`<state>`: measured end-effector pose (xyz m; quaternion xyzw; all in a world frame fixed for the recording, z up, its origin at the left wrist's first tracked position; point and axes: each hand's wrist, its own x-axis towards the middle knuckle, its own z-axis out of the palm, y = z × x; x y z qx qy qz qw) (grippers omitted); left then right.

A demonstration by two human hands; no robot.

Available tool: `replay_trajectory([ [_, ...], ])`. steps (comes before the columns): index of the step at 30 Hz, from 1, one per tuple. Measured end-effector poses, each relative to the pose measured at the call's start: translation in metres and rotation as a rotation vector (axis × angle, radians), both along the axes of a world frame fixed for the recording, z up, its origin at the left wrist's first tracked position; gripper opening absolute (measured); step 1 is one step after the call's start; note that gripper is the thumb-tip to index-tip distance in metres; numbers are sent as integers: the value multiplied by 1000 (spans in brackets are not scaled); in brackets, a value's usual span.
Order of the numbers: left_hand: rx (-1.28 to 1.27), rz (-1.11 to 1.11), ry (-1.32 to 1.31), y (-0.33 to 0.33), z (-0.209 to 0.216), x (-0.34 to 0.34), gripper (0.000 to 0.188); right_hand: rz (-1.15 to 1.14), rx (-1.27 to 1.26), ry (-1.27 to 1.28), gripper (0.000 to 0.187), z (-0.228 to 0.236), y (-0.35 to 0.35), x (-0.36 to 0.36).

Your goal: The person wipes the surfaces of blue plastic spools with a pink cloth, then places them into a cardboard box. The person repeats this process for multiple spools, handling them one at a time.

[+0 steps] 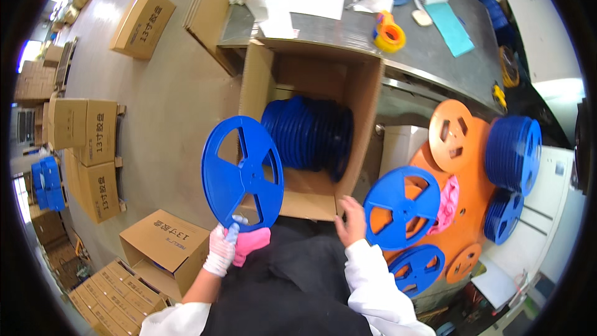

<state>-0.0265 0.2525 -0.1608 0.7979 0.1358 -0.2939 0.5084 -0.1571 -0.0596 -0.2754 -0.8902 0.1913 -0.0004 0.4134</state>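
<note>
My left hand (221, 254), in a white glove, is closed on the lower rim of a blue plastic reel (254, 175). A pink cloth (251, 247) hangs from the same hand, against the reel's lower edge. The reel tilts upright, left of an open cardboard box (317, 205). Inside the box lies a row of blue reels (305, 134) packed side by side. My right hand (352, 221) is bare and open, with nothing in it. It is at the box's near right corner; whether it touches the cardboard I cannot tell. Close to its right stands another blue reel (377, 216) on an orange round stand.
The orange stand (479, 143) carries more blue reels (513, 152) and a pink cloth (449, 202). Beyond the box, a grey table (348, 31) holds papers and an orange tape roll (390, 36). Cartons (93, 130) stand at left; an open carton (165, 242) sits near my left arm.
</note>
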Motion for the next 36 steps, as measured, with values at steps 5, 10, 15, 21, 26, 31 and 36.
replay_trajectory([
  [5, 286, -192, -370, 27, -33, -19, 16, 498, 25, 39, 54, -141, 60, 155],
  [10, 389, -45, -236, 71, -75, -79, 19, 597, -248, 116, 70, -224, 108, 294],
  [15, 404, -29, -328, 50, -73, -64, 24, 911, -537, 158, 42, -275, 141, 333],
  [21, 437, -131, -428, 25, -100, -31, 25, 940, -372, 414, 45, -270, 125, 349],
  [26, 520, -195, -470, 12, -124, -20, 18, 942, -580, 251, 43, -280, 124, 340],
  [31, 546, -182, -491, -20, -121, 13, 17, 832, -354, -184, 34, -283, 111, 332],
  [36, 558, -233, -511, -43, -117, 31, 20, 857, -465, -67, 27, -284, 71, 292],
])
